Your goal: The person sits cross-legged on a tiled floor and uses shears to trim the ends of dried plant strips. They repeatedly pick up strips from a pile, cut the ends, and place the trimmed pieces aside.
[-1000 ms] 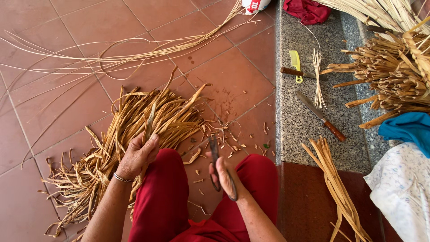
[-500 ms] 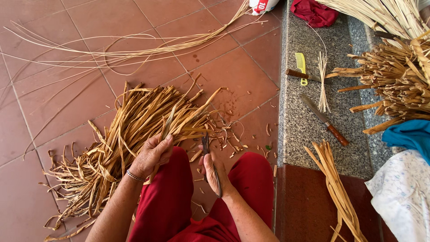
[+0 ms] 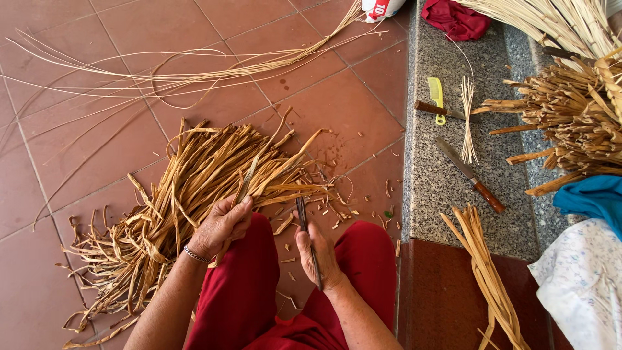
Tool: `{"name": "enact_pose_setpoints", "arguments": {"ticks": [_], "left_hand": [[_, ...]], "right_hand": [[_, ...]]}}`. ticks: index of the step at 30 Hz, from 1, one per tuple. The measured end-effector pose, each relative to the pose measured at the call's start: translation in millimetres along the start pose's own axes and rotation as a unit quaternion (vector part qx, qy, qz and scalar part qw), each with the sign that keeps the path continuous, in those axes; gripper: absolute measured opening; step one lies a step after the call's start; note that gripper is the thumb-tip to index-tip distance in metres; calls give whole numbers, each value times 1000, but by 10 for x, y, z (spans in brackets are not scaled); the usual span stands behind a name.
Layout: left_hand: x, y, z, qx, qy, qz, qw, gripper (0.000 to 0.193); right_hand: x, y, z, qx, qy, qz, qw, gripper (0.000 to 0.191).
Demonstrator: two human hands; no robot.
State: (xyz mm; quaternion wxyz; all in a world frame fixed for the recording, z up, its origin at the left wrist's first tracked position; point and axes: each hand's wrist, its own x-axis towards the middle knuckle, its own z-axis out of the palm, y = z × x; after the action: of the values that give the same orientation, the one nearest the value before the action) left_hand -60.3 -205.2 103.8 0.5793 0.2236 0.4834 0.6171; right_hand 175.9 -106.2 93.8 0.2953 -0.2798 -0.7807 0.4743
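My left hand [image 3: 222, 227] grips a flat dry strip [image 3: 248, 181] that rises from a heap of tan peeled strips [image 3: 181, 207] on the red tiled floor. A bracelet circles that wrist. My right hand [image 3: 319, 256] is closed around a thin dark knife [image 3: 302, 217], its blade pointing away from me just right of the strip. Both hands hover above my knees in red trousers [image 3: 246, 291].
Long thin canes [image 3: 162, 78] arc across the tiles at the top. On the grey stone step [image 3: 434, 188] lie a wooden-handled knife [image 3: 470, 175], a yellow comb [image 3: 437, 97], a small bunch of splints [image 3: 466, 120] and cut strips [image 3: 486, 272]. A stack of cut stalks [image 3: 570, 116] and cloths stand right.
My left hand has risen from the heap and closed on one strip. My right hand with the knife has moved up towards it.
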Motion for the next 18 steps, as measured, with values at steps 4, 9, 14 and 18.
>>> {"name": "enact_pose_setpoints", "arguments": {"ticks": [4, 9, 14, 18], "left_hand": [[40, -9, -17, -2, -2, -7, 1000, 32], [19, -70, -26, 1, -4, -21, 1000, 31], [4, -94, -71, 0, -23, -30, 999, 28], [2, -118, -109, 1, -31, -21, 999, 29]], "right_hand": [[-29, 13, 13, -19, 20, -73, 997, 75], [-5, 93, -6, 46, 45, -12, 998, 78], [37, 204, -112, 106, 4, 53, 993, 79], [16, 267, -96, 111, 6, 92, 990, 76]]}}
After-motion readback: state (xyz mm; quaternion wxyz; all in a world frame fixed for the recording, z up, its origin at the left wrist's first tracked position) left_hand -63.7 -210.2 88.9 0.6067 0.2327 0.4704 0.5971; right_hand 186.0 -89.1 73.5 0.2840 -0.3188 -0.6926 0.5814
